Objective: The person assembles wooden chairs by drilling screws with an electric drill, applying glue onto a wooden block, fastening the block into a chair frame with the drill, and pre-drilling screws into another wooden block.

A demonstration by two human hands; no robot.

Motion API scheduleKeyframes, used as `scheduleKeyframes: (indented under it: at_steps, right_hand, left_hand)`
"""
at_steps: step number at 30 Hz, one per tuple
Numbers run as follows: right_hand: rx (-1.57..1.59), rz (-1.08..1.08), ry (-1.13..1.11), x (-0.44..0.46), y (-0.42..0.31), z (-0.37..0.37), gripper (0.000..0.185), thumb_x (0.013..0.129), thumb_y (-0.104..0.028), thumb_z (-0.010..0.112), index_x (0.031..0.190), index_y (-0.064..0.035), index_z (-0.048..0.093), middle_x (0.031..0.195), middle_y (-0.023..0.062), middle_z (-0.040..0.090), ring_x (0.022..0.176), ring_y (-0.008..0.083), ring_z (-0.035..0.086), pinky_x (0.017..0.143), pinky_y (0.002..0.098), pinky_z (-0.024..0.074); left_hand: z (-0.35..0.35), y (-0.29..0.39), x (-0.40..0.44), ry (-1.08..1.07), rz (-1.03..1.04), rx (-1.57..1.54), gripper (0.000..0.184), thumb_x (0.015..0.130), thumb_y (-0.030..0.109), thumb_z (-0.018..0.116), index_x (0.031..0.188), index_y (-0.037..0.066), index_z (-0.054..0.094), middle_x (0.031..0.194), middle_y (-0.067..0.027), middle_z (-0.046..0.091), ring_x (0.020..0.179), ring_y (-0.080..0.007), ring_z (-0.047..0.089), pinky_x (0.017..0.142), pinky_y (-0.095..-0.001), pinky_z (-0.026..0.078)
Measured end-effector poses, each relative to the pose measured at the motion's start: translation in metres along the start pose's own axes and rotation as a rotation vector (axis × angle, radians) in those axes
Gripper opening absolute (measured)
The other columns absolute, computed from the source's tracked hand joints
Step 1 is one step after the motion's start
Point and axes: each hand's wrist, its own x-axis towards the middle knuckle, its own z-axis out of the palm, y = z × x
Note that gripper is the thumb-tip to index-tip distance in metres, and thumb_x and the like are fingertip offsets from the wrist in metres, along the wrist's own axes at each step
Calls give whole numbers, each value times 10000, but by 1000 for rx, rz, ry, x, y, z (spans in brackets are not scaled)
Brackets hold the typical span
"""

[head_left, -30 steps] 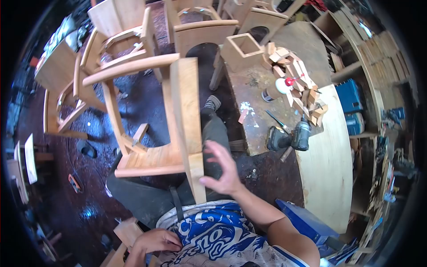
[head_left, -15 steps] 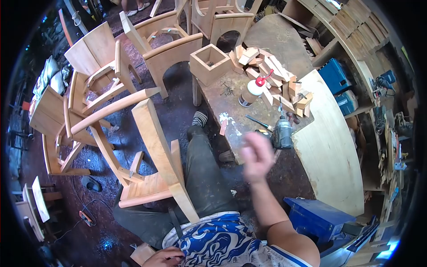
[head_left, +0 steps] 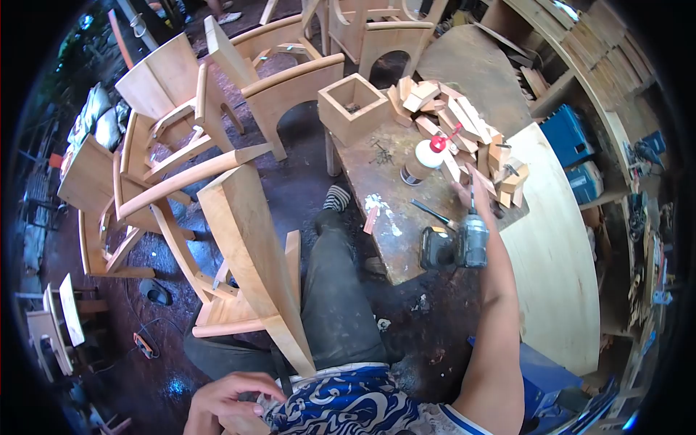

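Note:
A wooden chair [head_left: 243, 246] lies tilted across my lap, its broad leg slanting up in front of me. My left hand [head_left: 235, 395] is by my waist near the chair's lower end, fingers loosely curved and apart, with nothing visible in them. Over the work table [head_left: 402, 246], my right hand [head_left: 475, 190] reaches past the cordless drill [head_left: 473, 243] to the near edge of a pile of wooden blocks [head_left: 464, 119]. The drill partly hides it; its thumb and fingers look apart. A glue bottle [head_left: 422, 163] with a red cap stands left of that hand.
A square wooden box [head_left: 354, 109] sits at the table's left corner, and a chisel-like tool [head_left: 433, 214] lies before the drill. Several chairs [head_left: 290, 83] crowd the left and back. A pale curved board [head_left: 554, 254] and shelves with blue cases [head_left: 567, 138] are at right.
My right hand has moved forward and right, from in front of the drill to the block pile. My left hand has risen at my waist. The chair on my lap has shifted slightly.

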Motion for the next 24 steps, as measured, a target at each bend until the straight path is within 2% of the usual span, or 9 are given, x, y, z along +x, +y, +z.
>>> scheduleKeyframes:
  at_steps: [3,6,13,15,17,19,21,22,24]
  right_hand:
    - [-74,-12,-84,15,1,19,769,835,-330,725,1490,-102,392,1235,250,644,1141,392,624,956,466,493]
    - [-103,-14,-113,19,-4,23,620,885,-322,651,1413,-77,439,1189,290,649,1117,452,621,933,510,493]
    - [-61,-53,-21,-6,11,0,474,882,-266,642,1295,-49,561,1087,265,685,1031,419,663,909,480,503]
    - [362,54,64,-15,65,2,488,888,-234,670,1326,-55,549,1048,193,708,950,285,695,836,390,532]
    - [459,457,195,-47,22,-63,497,896,-193,687,1342,-22,550,1035,125,709,847,164,672,728,307,531]
    - [762,365,331,-77,44,-106,496,895,-180,688,1333,14,561,986,90,702,771,127,648,645,277,517]
    - [939,214,228,-122,-10,-172,517,877,-158,704,1333,39,561,925,63,686,727,125,634,606,278,509]
    - [896,155,74,-145,-32,-196,518,863,-145,710,1330,28,568,909,60,679,733,121,632,609,269,504]
    - [753,102,-243,-181,-77,-224,499,834,-135,722,1294,12,598,881,46,669,724,123,623,613,271,495]
  left_hand:
    - [-3,31,54,-72,208,64,355,938,209,674,1230,7,658,1147,-125,671,988,-219,640,832,-316,500]
    - [5,26,104,-14,313,3,319,930,202,681,1191,20,671,1101,-115,680,938,-211,652,786,-309,499]
    - [32,44,212,388,444,291,194,926,158,654,1081,55,708,911,-45,695,790,-142,633,647,-282,440]
    - [40,51,232,417,457,267,198,924,181,653,1075,63,704,920,-61,684,791,-165,632,678,-300,472]
    - [44,43,246,493,559,291,203,908,178,658,1069,60,694,953,-78,675,825,-222,644,758,-339,508]
    - [44,35,247,554,576,404,264,880,190,682,1116,71,671,1061,-96,658,941,-282,638,861,-384,506]
    - [46,30,239,772,545,576,369,863,224,709,1193,79,631,1182,-111,619,1062,-318,606,916,-405,486]
    - [45,23,237,782,534,552,557,820,283,760,1312,100,577,1315,-122,558,1204,-326,541,1005,-429,451]
    - [46,27,232,860,633,714,637,793,308,780,1354,108,553,1347,-125,542,1254,-328,508,1053,-452,416]
